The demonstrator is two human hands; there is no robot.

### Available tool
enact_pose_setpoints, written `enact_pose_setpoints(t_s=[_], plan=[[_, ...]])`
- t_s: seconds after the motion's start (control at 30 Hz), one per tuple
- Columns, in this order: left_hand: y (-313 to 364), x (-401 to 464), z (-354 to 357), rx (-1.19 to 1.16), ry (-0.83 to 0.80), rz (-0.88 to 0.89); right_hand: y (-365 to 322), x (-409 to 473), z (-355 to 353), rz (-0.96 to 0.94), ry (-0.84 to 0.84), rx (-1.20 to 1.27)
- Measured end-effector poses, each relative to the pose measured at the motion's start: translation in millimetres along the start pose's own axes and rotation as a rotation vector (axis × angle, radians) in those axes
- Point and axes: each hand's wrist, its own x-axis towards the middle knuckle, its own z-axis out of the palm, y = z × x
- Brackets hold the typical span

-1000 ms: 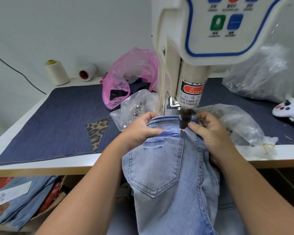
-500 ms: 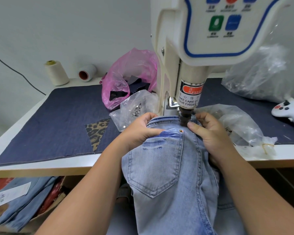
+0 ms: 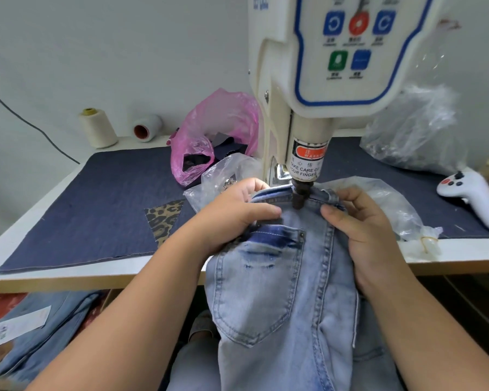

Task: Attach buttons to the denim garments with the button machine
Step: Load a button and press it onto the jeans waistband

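- Pale wall stood behind a white table (image 3: 68, 273) draped with a dark denim mat (image 3: 102, 210); we took the button machine (image 3: 331, 80) as our landmark.
- Under the machine's dark punch (image 3: 299, 197) lay our light-wash jeans (image 3: 280, 292), waistband up against it, the rest hanging off the table's front edge towards us.
- Our left hand (image 3: 232, 218) gripped the waistband just left of the punch, fingers curled over the fold with the thumb laid flat on top.
- Our right hand (image 3: 362, 232) pinched the waistband just right of the punch, fingers bent round the cloth.
- Left of the machine sat a pink bag (image 3: 209, 139) and two thread cones (image 3: 98, 128); right of it, a white controller (image 3: 472, 196).
- A small rivet (image 3: 302, 235) showed at the pocket corner, below the punch.
- We judged the step to be lining up the waistband for a button; next we would need the cloth flat and taut and our fingertips clear of the punch before it fired.
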Motion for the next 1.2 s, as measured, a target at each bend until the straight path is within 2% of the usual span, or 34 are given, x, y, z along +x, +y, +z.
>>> enact_pose_setpoints(t_s=[0.53,0.73,0.97,1.13,1.2], plan=[[6,-21,7,0.279,0.001,-0.104,-4,-19,-5,0.086,0.078,-0.299],[-13,-21,10,0.214,-0.040,-0.169,3,-17,-11,0.132,0.054,-0.421],[-16,-30,6,0.143,-0.106,-0.173,7,-37,-12,0.073,0.022,-0.364],[-15,-42,-3,0.133,-0.153,-0.161,-8,-47,6,-0.022,-0.098,-0.194],[-13,-50,-3,0.115,-0.104,-0.113,-16,-47,17,-0.064,-0.118,-0.155]])
